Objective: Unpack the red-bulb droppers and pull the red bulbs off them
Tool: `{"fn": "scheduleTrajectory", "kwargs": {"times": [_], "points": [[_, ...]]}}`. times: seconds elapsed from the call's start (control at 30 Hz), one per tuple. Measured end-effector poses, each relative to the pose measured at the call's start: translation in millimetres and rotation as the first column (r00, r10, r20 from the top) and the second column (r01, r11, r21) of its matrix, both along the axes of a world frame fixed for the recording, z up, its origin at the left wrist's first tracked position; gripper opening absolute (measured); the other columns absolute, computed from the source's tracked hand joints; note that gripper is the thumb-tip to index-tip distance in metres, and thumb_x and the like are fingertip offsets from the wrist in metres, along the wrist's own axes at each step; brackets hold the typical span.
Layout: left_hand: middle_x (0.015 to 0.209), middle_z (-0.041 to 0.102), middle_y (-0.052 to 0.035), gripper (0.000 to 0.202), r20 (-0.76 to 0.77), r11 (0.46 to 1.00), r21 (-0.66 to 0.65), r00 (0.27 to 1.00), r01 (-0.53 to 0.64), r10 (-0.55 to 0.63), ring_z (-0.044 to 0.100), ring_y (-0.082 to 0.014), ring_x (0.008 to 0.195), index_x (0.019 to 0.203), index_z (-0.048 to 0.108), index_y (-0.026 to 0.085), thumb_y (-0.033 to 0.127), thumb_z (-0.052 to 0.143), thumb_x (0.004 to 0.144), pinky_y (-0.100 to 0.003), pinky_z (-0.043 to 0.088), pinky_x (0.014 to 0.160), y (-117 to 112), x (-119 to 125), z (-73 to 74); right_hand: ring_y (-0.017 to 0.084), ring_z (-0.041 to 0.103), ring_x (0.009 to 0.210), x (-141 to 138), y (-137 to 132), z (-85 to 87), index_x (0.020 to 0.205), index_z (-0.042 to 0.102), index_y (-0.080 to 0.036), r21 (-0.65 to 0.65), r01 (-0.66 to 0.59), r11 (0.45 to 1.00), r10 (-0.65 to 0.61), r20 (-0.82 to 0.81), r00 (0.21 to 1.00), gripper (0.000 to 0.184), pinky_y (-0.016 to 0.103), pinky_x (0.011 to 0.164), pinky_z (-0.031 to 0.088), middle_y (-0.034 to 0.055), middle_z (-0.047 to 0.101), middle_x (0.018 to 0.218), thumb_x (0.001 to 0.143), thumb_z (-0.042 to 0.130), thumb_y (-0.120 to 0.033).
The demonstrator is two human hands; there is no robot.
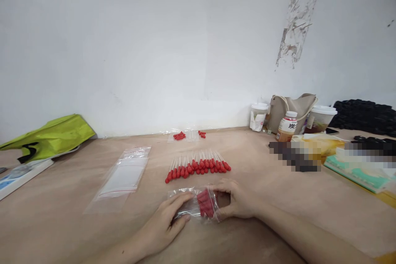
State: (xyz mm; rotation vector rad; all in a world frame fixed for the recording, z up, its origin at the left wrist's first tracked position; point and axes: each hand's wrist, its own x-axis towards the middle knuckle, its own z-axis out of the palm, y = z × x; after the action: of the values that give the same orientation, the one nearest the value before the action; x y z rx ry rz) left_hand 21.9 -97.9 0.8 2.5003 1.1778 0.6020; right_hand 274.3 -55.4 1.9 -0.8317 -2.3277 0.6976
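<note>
Clear bag [192, 206] is on the table [247, 161], nearest the person, between both hands. Left hand [171, 216] grasps its left part, fingers above, thumb along the near edge. Right hand [236, 201] grips the right end between fingers and thumb.

Step in hand, my read: handling or straightening a filled bag. Next move calls for keeping both ends pinched and the film taut, since loose plastic could slip or crumple.

Contents: red bulbs [206, 203] bunched at the bag's right end. Whether its mouth is sealed, can't tell.

Just beyond the bag: loose row of red-bulbed droppers [198, 168], bulbs toward the person, pale stems pointing at the wall [148, 49]. Not in any bag.

Left of the row: flat zip bags [123, 175], red seal lines, no bulbs visible inside. Near the wall: more clear plastic [192, 136] with two small red clusters; one bag or two, can't tell.

Far right: lidded cup [259, 116], bottle with brown drink [286, 128], larger cup [321, 119], also dark liquid.
</note>
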Motion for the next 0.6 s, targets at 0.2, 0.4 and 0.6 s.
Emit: {"fn": "scheduleTrajectory", "kwargs": {"times": [0.2,0.4,0.6], "points": [[0.123,0.051,-0.0046,0.038,0.087,0.999,0.006,0.996,-0.033,0.032,0.047,-0.0198,0.111,0.123,0.041,0.026,0.026,0.044,0.084,-0.035,0.04,0.094,3.8,7.0,-3.0,0.012,0.05,0.069,-4.0,-4.1,0.2,0.079,0.057,-0.018,0.002,0.116,0.993,-0.116,-0.028,0.993,0.032,0.022,0.063,0.037,-0.0018,0.059,0.078,0.052,0.073,-0.027],[0.122,0.051,-0.0041,0.036,0.094,1.0,-0.002,0.996,-0.001,0.001,0.047,-0.0191,0.111,0.12,0.044,0.026,0.024,0.043,0.085,-0.035,0.039,0.095,4.8,9.2,0.0,0.01,0.049,0.068,-7.5,-2.1,3.2,0.073,0.055,-0.018,0.06,0.037,0.998,-0.034,-0.038,0.999,0.019,0.021,0.063,0.037,-0.0029,0.058,0.075,0.058,0.066,-0.017],[0.123,0.052,-0.0029,0.029,0.067,1.0,-0.002,0.998,0.006,-0.006,0.048,-0.0175,0.111,0.113,0.049,0.026,0.025,0.042,0.086,-0.033,0.038,0.095,4.8,6.7,4.8,0.009,0.048,0.065,-0.5,0.4,4.3,0.082,0.055,-0.017,0.017,0.025,1.0,-0.024,-0.064,0.998,0.017,0.02,0.06,0.038,-0.0016,0.057,0.075,0.066,0.061,-0.02]]}}
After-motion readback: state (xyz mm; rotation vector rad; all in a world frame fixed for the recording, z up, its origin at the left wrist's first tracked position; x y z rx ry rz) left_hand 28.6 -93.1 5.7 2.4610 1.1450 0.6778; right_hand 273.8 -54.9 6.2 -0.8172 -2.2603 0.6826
